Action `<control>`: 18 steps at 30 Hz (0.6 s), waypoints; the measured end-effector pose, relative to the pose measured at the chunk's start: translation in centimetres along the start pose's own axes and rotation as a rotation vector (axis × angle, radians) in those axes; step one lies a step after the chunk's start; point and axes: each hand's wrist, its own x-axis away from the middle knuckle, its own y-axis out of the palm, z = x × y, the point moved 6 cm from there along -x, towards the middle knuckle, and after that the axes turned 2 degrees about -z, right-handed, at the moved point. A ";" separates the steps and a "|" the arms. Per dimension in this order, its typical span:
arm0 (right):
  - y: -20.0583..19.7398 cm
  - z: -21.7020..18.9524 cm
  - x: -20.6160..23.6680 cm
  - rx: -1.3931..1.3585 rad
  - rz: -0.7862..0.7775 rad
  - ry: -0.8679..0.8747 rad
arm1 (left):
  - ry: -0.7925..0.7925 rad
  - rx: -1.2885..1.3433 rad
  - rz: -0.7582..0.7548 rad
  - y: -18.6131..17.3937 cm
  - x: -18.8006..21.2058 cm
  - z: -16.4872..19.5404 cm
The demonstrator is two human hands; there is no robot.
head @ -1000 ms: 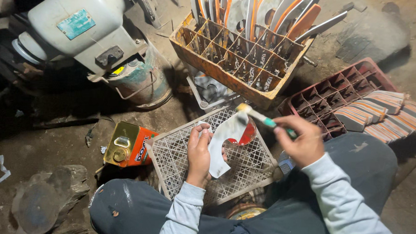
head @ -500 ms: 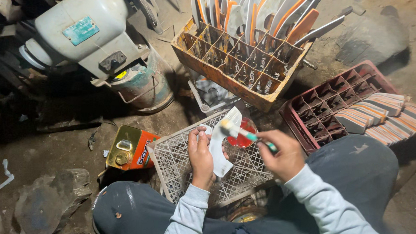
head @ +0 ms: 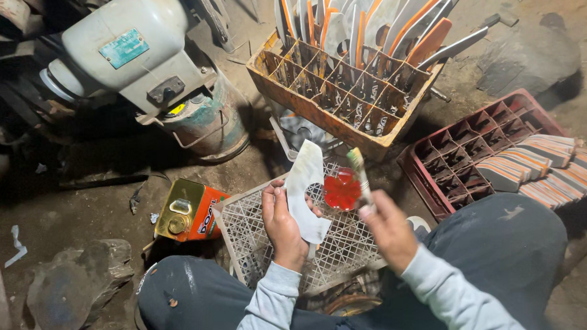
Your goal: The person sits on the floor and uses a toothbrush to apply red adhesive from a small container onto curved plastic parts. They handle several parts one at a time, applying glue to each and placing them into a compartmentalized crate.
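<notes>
In the head view we look down on our own lap, knees in dark trousers at 5 and 7 o'clock. Our left hand [head: 283,222] sits just below centre, fingers curled shut around the lower part of a pale curved blade [head: 304,193], which stands roughly upright with its broad tip toward 12 o'clock. Our right hand [head: 388,228], just to the 3 o'clock side of the left, is closed around the handle of a small brush [head: 359,177]; the brush slants up toward 11 o'clock, its tip close beside the blade, though we cannot tell whether they touch. Both hands hover over a white mesh crate [head: 251,232] resting between our knees, and a small red container [head: 342,189] sits on that crate between blade and brush. At 9 o'clock from the crate a yellow and orange tin can [head: 189,210] lies on the dirt floor. At 12 o'clock an orange divided crate [head: 309,109] holds many blades standing on end. At 3 o'clock a red divided crate [head: 459,156] carries stacked flat pieces [head: 544,163]. At 10 o'clock we see a pale grey bench grinder [head: 123,52].
</notes>
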 end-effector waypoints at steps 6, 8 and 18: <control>6.3 3.4 1.9 -0.314 -0.148 0.264 | 0.016 0.077 0.048 -0.3 1.1 -1.4; 5.2 3.1 1.4 -0.330 -0.142 0.255 | 0.009 0.087 0.050 -0.8 1.0 -1.3; -5.0 -1.7 -3.7 0.054 -0.673 0.185 | 0.827 -1.600 -0.676 5.6 4.0 9.5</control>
